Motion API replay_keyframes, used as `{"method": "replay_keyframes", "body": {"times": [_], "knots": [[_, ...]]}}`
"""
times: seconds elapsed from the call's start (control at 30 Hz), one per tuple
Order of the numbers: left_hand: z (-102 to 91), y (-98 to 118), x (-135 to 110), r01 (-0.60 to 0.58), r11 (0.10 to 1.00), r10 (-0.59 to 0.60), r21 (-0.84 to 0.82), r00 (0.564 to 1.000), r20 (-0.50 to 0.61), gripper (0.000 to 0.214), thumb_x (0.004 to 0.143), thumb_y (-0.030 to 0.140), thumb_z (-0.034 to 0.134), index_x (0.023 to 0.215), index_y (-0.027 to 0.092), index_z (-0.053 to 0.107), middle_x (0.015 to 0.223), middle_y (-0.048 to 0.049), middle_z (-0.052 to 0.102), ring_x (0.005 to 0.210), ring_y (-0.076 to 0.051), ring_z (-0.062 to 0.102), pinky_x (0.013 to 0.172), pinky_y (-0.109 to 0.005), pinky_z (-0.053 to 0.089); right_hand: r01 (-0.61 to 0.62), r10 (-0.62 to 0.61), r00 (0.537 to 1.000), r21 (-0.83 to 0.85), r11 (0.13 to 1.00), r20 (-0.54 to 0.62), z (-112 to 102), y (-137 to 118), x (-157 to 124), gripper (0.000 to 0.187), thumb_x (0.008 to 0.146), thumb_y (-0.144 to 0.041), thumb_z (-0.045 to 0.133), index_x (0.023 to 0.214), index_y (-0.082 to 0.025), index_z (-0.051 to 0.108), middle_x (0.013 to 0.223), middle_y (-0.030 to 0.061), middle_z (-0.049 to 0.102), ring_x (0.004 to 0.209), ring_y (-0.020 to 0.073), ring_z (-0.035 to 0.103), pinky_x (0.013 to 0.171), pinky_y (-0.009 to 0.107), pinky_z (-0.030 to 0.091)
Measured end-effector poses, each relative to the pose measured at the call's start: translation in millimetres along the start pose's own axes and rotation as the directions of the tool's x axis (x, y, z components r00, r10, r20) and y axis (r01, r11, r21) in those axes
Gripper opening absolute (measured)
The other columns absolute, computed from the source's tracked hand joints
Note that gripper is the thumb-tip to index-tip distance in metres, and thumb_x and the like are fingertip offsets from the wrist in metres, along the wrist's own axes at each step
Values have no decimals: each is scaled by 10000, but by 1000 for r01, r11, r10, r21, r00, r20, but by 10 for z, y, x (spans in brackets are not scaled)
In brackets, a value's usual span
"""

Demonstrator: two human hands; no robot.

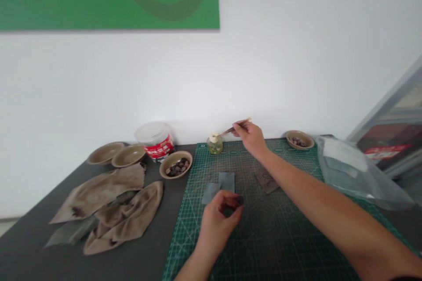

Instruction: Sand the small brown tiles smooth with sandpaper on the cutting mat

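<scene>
The right hand (252, 136) is pinching a thin stick (239, 125), its long axis slanting down-left, tip pointing at the small glass bottle (215, 144). The left hand (217, 219) is gripping what looks like a dark bead (240, 201) above the green mat (280, 237), beside 2 grey squares (219, 186).

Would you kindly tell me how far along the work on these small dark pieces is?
Done, seemingly: a few pieces lie in the far-right bowl. In hand: the left hand holds one dark piece; the right hand holds a stick at the small bottle. Remaining: more pieces fill the left bowl.
</scene>
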State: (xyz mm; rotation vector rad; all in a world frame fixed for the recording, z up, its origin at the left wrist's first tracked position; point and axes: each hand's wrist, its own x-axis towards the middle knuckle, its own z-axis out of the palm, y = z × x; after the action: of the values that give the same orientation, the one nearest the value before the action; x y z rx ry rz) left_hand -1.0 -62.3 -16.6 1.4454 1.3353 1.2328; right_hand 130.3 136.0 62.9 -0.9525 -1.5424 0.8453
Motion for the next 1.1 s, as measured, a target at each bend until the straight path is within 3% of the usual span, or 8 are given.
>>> {"method": "replay_keyframes", "body": {"times": [0.13, 0.23, 0.4, 0.53, 0.73, 0.93, 1.07, 1.1], "knots": [[4, 12, 4, -17, 1000, 16, 19, 1000, 21, 171, 757, 175, 670, 923, 191, 630, 746, 7, 653, 705, -148, 639, 669, -254, 498, 39, -39, 999, -52, 998, -3, 37, 52, 30, 331, 904, -486, 532, 967, -182, 646, 845, 49, 743, 742, 193, 717, 727, 307, 575], [6, 18, -2, -35, 999, 35, 16, 999, 38, 172, 756, 161, 662, 920, 194, 623, 750, 10, 653, 704, -142, 639, 674, -251, 503, 138, -129, 990, -207, 969, 53, 17, -44, 69, 313, 926, -464, 509, 937, -186, 652, 812, 44, 735, 737, 183, 705, 716, 286, 550], [-5, 36, -15, -57, 998, 55, 40, 998, 35, 164, 768, 163, 656, 924, 196, 619, 755, 13, 647, 699, -136, 633, 675, -249, 503, 275, -225, 961, -506, 817, 159, 104, -320, 275, 301, 943, -418, 494, 900, -175, 666, 746, 47, 715, 703, 182, 670, 666, 275, 478], [-9, 28, -15, -53, 998, 53, 38, 998, 16, 158, 768, 163, 656, 918, 193, 614, 745, 18, 640, 694, -132, 626, 670, -246, 500, 329, -261, 944, -594, 734, 201, 262, -433, 439, 280, 950, -374, 480, 895, -168, 662, 759, 50, 711, 701, 178, 650, 639, 272, 428], [4, 8, -16, -50, 998, 49, 42, 999, 12, 159, 770, 171, 658, 921, 194, 616, 753, 14, 646, 698, -134, 626, 673, -247, 496, 329, -187, 942, -645, 690, 280, 391, -374, 482, 304, 949, -376, 476, 891, -153, 674, 805, 95, 714, 782, 225, 657, 685, 308, 421], [5, 44, -6, -55, 998, 54, 37, 998, 23, 146, 767, 161, 648, 907, 194, 623, 756, 14, 648, 705, -136, 627, 677, -247, 493, 306, -85, 930, -620, 722, 359, 455, -178, 429, 260, 910, -394, 567, 984, -172, 682, 920, 95, 729, 841, 212, 666, 740, 298, 450], [-12, 28, 19, -20, 999, 22, 24, 997, -68, 160, 756, 193, 669, 906, 188, 614, 729, 18, 616, 680, -136, 605, 661, -247, 485, 216, -10, 943, -589, 778, 333, 390, -128, 245, 589, 748, -494, 739, 1203, -153, 585, 1101, 131, 691, 855, 210, 662, 734, 297, 474], [-18, 23, 25, -12, 1000, 13, 16, 994, -110, 171, 753, 205, 676, 909, 187, 609, 722, 21, 605, 674, -135, 597, 653, -244, 481, 176, 19, 946, -566, 806, 322, 343, -137, 157, 577, 756, -501, 727, 1192, -151, 588, 1087, 128, 693, 855, 210, 661, 736, 301, 475]]}}
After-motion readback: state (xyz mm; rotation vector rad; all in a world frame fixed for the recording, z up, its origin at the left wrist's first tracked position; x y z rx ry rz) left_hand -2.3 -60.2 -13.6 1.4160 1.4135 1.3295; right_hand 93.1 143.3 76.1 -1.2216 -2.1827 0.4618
